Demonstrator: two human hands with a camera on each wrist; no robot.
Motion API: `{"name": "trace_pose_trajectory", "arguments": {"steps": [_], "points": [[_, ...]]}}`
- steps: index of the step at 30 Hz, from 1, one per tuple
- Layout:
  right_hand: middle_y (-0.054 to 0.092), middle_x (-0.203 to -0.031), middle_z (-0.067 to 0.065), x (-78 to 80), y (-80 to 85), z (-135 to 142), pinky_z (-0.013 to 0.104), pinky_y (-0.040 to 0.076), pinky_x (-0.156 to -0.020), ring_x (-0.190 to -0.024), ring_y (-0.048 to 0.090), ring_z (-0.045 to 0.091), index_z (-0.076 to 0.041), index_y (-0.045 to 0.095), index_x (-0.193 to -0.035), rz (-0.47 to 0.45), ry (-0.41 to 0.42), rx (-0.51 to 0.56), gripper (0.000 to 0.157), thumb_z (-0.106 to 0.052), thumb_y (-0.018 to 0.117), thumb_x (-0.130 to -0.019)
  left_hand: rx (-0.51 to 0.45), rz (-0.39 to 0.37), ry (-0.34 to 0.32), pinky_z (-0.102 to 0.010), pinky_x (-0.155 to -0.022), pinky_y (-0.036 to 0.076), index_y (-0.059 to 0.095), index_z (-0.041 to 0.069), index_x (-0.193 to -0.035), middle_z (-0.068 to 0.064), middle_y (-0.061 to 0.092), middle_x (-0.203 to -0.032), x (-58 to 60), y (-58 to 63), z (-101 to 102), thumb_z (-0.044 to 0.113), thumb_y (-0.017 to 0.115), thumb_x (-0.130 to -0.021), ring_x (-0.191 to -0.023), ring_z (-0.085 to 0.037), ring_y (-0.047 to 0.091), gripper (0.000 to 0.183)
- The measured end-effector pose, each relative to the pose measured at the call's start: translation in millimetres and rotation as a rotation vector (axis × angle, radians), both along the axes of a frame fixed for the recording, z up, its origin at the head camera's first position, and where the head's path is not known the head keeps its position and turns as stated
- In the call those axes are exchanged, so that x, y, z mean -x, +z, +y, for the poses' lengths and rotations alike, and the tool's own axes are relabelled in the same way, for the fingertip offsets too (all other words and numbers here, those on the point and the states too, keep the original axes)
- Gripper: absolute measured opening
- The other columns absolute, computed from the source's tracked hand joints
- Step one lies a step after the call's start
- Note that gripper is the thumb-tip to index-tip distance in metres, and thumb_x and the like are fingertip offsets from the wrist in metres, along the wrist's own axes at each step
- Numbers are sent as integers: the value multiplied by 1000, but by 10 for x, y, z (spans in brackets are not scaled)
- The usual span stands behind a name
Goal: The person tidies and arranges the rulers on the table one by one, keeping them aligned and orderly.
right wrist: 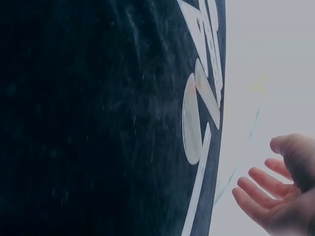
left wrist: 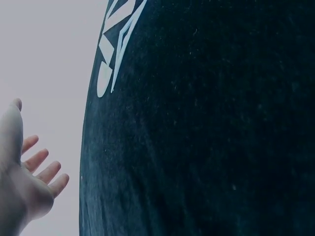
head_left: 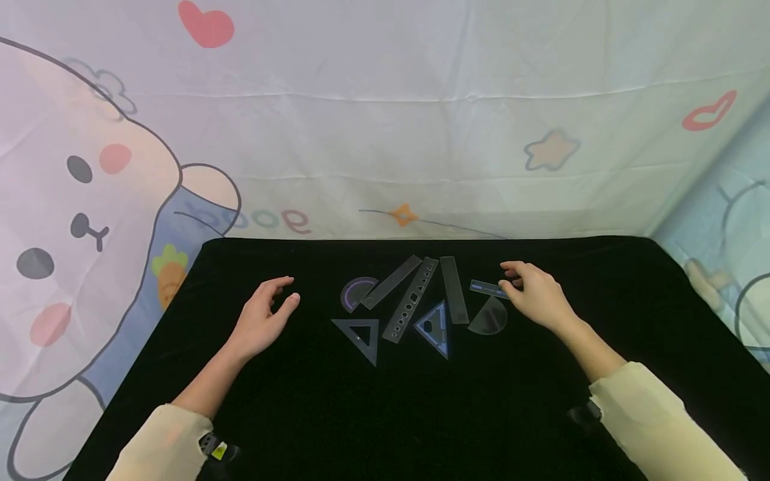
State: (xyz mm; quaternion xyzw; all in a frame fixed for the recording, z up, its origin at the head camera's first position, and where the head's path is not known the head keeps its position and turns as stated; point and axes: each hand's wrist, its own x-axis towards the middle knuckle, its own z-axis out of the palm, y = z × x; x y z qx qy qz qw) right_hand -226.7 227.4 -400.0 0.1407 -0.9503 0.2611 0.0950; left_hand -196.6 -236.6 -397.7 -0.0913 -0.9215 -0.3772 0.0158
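My left hand (head_left: 263,319) hovers left of the drawing tools, fingers relaxed and thumb apart, holding nothing. Nearest to it are a purple-marked protractor (head_left: 347,294) and a clear set square (head_left: 373,339). Over on the right, my right hand (head_left: 538,294) overlaps the end of a short blue-marked ruler (head_left: 483,288) in the head view. The right wrist view shows that hand (right wrist: 275,196) with loosely bent fingers and nothing in it. Close by lies a clear semicircular protractor (right wrist: 191,120). Between the hands are a blue set square (head_left: 444,334) and a stencil ruler with holes (head_left: 398,322).
Two plain clear rulers, one slanted (head_left: 392,283) and touching the purple-marked protractor, one steeper (head_left: 454,292), lie toward the back. A black cloth (head_left: 385,414) covers the table. Behind its far edge hangs a printed curtain (head_left: 385,140).
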Motion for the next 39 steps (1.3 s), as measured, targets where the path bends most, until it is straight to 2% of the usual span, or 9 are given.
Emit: {"name": "trace_pose_trajectory", "arguments": {"steps": [9, 16, 19, 23, 28, 34, 39], "points": [[62, -109, 20, 25, 12, -171, 46, 53, -72, -93, 64, 33, 1, 51, -125, -68, -25, 97, 37, -18, 52, -93, -73, -59, 37, -50, -101, 38, 40, 13, -136, -14, 35, -141, 94, -19, 142, 46, 41, -95, -125, -32, 40, 53], [62, -110, 19, 33, 16, -316, 43, 52, -75, -96, 63, 32, 0, 48, -128, -154, -47, 152, 40, -20, 48, -94, -125, -75, 89, -45, -94, 44, 45, 15, -132, -10, 43, -135, 176, -35, 280, 44, 44, -94, -119, -28, 47, 48], [61, -109, 19, 49, 12, -375, 36, 52, -69, -89, 64, 29, 0, 48, -128, -202, -60, 189, 39, -20, 48, -94, -139, -77, 100, -43, -91, 46, 48, 16, -129, -9, 49, -129, 217, -38, 345, 40, 46, -94, -115, -26, 50, 43], [61, -109, 20, 69, -12, -458, 31, 54, -67, -84, 64, 28, 1, 47, -129, -302, -67, 273, 40, -22, 46, -95, -146, -82, 109, -40, -85, 48, 52, 14, -125, -8, 55, -122, 267, -36, 466, 33, 48, -95, -107, -24, 55, 36], [58, -113, 22, 96, -53, -548, 37, 55, -76, -96, 62, 32, 1, 44, -130, -415, -90, 403, 43, -24, 45, -96, -155, -99, 122, -37, -82, 51, 55, 12, -123, -9, 59, -114, 332, -35, 637, 29, 49, -94, -99, -23, 59, 34], [57, -116, 23, 123, -96, -656, 34, 56, -76, -100, 61, 32, 2, 43, -131, -475, -127, 497, 43, -23, 45, -96, -171, -155, 124, -30, -70, 53, 56, 9, -120, -9, 61, -103, 387, -62, 787, 26, 50, -94, -90, -25, 62, 33], [58, -116, 23, 125, -114, -777, 32, 56, -73, -98, 62, 31, 2, 45, -129, -506, -159, 552, 40, -21, 44, -96, -169, -195, 127, -25, -63, 51, 57, 9, -119, -10, 62, -97, 420, -81, 904, 25, 51, -93, -84, -26, 62, 31]]}}
